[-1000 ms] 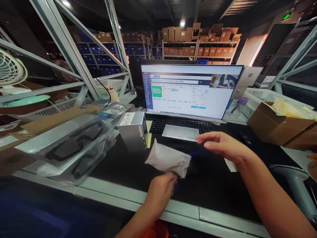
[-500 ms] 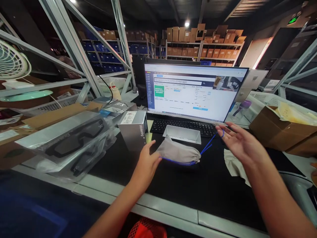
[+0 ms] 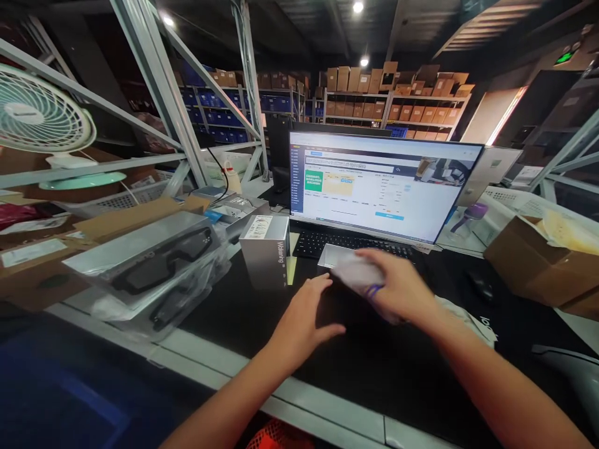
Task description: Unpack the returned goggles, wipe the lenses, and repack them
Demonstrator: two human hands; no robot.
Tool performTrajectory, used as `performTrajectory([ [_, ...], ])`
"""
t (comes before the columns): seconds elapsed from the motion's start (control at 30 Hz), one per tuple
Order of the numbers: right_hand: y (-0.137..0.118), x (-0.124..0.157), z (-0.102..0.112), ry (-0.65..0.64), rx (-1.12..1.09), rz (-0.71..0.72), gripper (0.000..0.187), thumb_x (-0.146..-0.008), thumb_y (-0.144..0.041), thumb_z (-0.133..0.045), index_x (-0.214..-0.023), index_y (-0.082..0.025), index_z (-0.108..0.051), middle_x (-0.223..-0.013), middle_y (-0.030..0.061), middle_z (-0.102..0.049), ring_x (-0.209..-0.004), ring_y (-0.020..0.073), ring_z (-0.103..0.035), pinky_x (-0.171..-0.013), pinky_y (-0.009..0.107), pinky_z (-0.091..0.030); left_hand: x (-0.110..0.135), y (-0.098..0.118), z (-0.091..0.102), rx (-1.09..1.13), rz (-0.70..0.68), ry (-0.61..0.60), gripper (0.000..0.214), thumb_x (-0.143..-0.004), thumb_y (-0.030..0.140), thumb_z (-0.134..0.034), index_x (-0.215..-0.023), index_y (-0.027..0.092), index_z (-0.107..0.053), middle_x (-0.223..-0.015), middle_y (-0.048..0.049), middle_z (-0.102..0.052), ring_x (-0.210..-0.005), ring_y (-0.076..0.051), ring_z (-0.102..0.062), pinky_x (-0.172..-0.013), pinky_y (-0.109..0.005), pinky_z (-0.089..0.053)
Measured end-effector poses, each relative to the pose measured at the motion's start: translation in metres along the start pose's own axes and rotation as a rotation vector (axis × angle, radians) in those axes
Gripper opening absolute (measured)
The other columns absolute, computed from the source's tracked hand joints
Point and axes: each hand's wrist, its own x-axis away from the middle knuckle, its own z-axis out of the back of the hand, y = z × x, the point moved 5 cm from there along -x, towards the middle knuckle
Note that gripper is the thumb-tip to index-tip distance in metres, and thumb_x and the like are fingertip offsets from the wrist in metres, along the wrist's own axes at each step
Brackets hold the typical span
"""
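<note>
My right hand [image 3: 397, 284] is closed around a grey drawstring pouch [image 3: 358, 273], lifted in front of the keyboard. Blue cord shows bunched under the fingers, and the pouch is a little blurred. Beside it, my left hand [image 3: 306, 318] holds nothing; its thumb and fingers are apart, with the fingertips just short of the pouch. Behind the pouch lies an open silver-white tray [image 3: 330, 257], partly covered from view. To the left of it a silver box [image 3: 264, 252] with a white label stands upright on the black mat [image 3: 355, 374].
A monitor [image 3: 384, 184] and keyboard [image 3: 309, 243] stand at the back. Plastic-wrapped boxes [image 3: 154, 274] crowd the left side. On the right are a pale cloth [image 3: 468, 315], a mouse [image 3: 480, 285], a grey device [image 3: 568, 374] and a cardboard box [image 3: 528, 262].
My right hand has let the stretched cord go slack and now grasps the pouch itself, raised and tilted. My left hand has released the pouch's other end and opened.
</note>
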Motion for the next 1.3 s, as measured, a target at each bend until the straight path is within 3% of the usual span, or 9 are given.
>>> performTrajectory([
  [0.07,0.015,-0.005,0.03,0.187,-0.355,-0.075,0.059,-0.062,-0.019,-0.076,-0.119,-0.022,-0.062,-0.113,0.0061,-0.069,-0.101,0.0281,-0.066,-0.092,0.042,-0.052,0.01,-0.01,-0.011,-0.113,-0.005,-0.091,0.083,-0.07,0.022,-0.084,-0.139,0.022,-0.038,-0.134,-0.0133,-0.055,-0.123,-0.031,-0.054,-0.105,-0.052,-0.045],
  [0.2,0.024,0.008,0.034,0.294,-0.678,-0.118,0.054,-0.059,-0.03,-0.086,-0.106,-0.026,-0.06,-0.102,0.0016,-0.069,-0.089,0.0226,-0.066,-0.078,0.033,-0.054,0.037,-0.006,-0.03,-0.231,-0.129,-0.127,0.03,-0.076,0.0,-0.062,-0.1,0.018,-0.061,-0.1,-0.0059,-0.061,-0.095,-0.023,-0.059,-0.083,-0.039,-0.054],
  [0.5,0.0,0.044,-0.062,-0.508,0.251,0.3,0.04,-0.077,-0.007,-0.061,-0.115,-0.019,-0.058,-0.109,0.0086,-0.068,-0.095,0.0244,-0.067,-0.079,0.031,-0.05,0.091,0.021,-0.042,-0.169,-0.174,0.18,0.025,-0.087,0.006,-0.053,-0.102,0.022,-0.064,-0.128,-0.0101,-0.046,-0.121,-0.028,-0.047,-0.099,-0.047,-0.049],
  [0.63,-0.001,0.044,-0.092,-0.622,0.819,0.161,0.026,-0.089,-0.004,-0.048,-0.111,-0.015,-0.059,-0.093,0.0131,-0.067,-0.08,0.028,-0.069,-0.065,0.033,-0.05,0.095,0.018,-0.041,-0.118,-0.049,0.241,0.039,-0.074,-0.005,-0.052,-0.1,0.021,-0.063,-0.137,-0.0119,-0.033,-0.134,-0.033,-0.035,-0.107,-0.06,-0.042],
  [0.73,-0.007,0.045,-0.11,-0.73,0.763,0.193,0.024,-0.089,-0.005,-0.052,-0.11,-0.014,-0.06,-0.096,0.0137,-0.067,-0.086,0.0293,-0.069,-0.07,0.035,-0.052,0.095,0.021,-0.037,-0.104,-0.089,0.272,0.039,-0.075,-0.006,-0.053,-0.102,0.021,-0.06,-0.137,-0.0117,-0.032,-0.135,-0.032,-0.036,-0.107,-0.058,-0.045],
  [0.9,-0.002,0.036,-0.097,-0.999,0.079,0.302,0.061,-0.074,-0.021,-0.081,-0.129,-0.014,-0.056,-0.123,0.0109,-0.064,-0.113,0.0243,-0.061,-0.096,0.031,-0.047,0.092,0.026,-0.035,-0.146,-0.161,0.176,0.024,-0.082,0.001,-0.052,-0.094,0.02,-0.06,-0.121,-0.0095,-0.048,-0.12,-0.027,-0.049,-0.1,-0.049,-0.053],
  [1.1,0.011,0.045,-0.088,-0.662,0.181,-0.006,0.029,-0.101,-0.036,-0.048,-0.111,-0.016,-0.068,-0.106,0.0093,-0.071,-0.095,0.0235,-0.067,-0.083,0.032,-0.05,0.089,0.018,-0.04,-0.059,-0.086,0.09,0.026,-0.08,0.001,-0.058,-0.1,0.017,-0.057,-0.124,-0.0127,-0.052,-0.116,-0.027,-0.053,-0.097,-0.047,-0.053],
  [1.2,0.007,0.058,-0.096,-0.575,0.479,-0.047,0.029,-0.097,-0.032,-0.055,-0.116,-0.013,-0.065,-0.107,0.0153,-0.07,-0.099,0.0316,-0.067,-0.085,0.041,-0.051,0.089,0.017,-0.043,-0.088,-0.072,0.047,0.044,-0.073,-0.001,-0.064,-0.112,0.017,-0.055,-0.131,-0.0154,-0.05,-0.121,-0.031,-0.052,-0.1,-0.052,-0.051],
  [1.3,0.004,0.065,-0.094,-0.656,0.32,0.002,0.044,-0.089,-0.032,-0.067,-0.131,-0.018,-0.059,-0.123,0.0143,-0.065,-0.111,0.0316,-0.063,-0.096,0.043,-0.05,0.088,0.016,-0.039,-0.118,-0.044,0.011,0.053,-0.071,0.004,-0.073,-0.118,0.017,-0.053,-0.136,-0.018,-0.049,-0.126,-0.033,-0.05,-0.103,-0.053,-0.05],
])
